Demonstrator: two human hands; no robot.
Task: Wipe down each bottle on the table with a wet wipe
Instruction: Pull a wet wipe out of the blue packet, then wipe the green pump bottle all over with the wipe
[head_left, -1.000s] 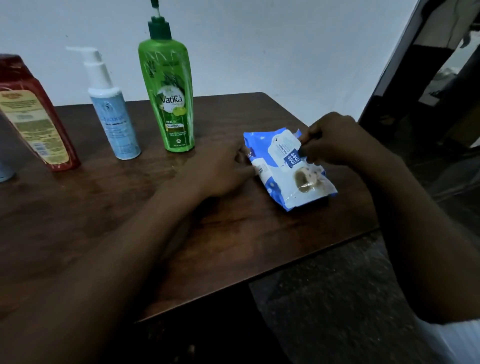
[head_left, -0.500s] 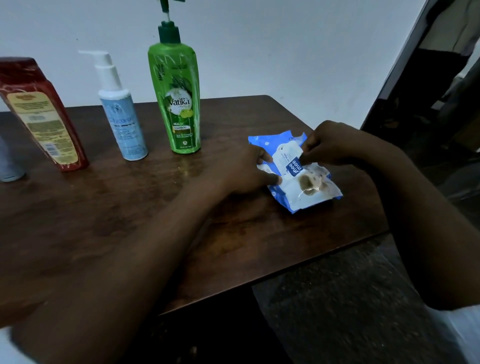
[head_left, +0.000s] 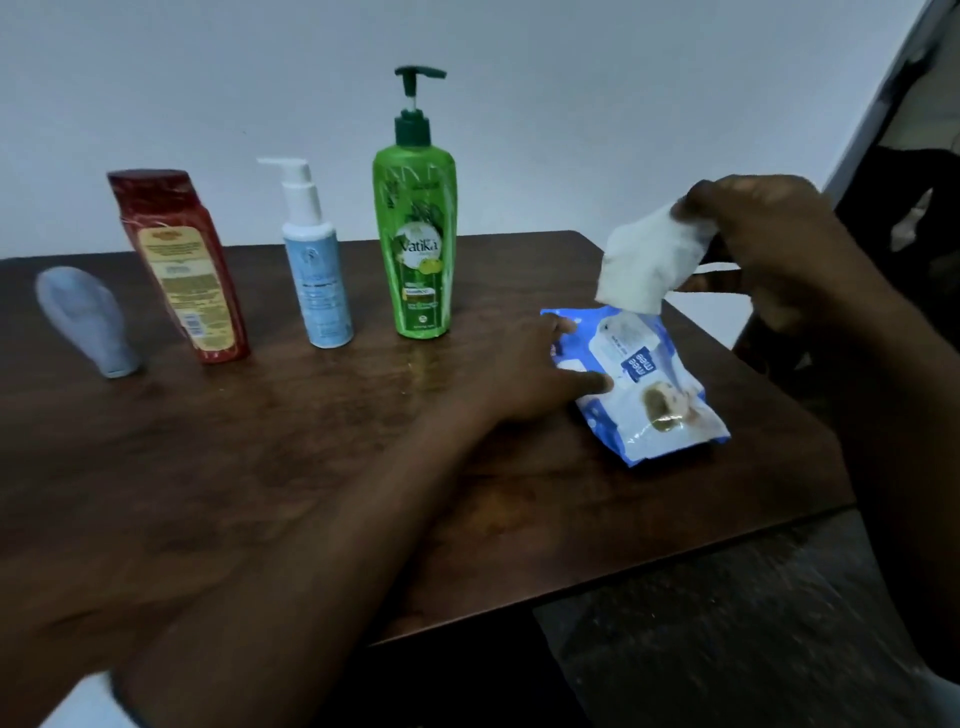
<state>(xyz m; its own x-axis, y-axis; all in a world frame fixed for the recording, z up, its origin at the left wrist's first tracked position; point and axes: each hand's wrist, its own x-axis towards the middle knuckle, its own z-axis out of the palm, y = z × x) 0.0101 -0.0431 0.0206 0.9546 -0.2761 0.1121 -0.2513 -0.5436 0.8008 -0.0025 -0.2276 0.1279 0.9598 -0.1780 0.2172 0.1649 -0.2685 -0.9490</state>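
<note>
Wipe's finally out. A moment ago the right hand (head_left: 753, 234) was picking at the flap, now it's up above the pack (head_left: 654, 384), pinching a wet wipe (head_left: 649, 260) whose tail hangs just at the opening; can't tell if it's fully free. Left hand (head_left: 530, 379) has its fingers stretched out, pressing the pack onto the counter (head_left: 260, 467). No bottle wiped yet, I reckon. The green pump bottle (head_left: 415, 244) is nearest, so probably first.
</note>
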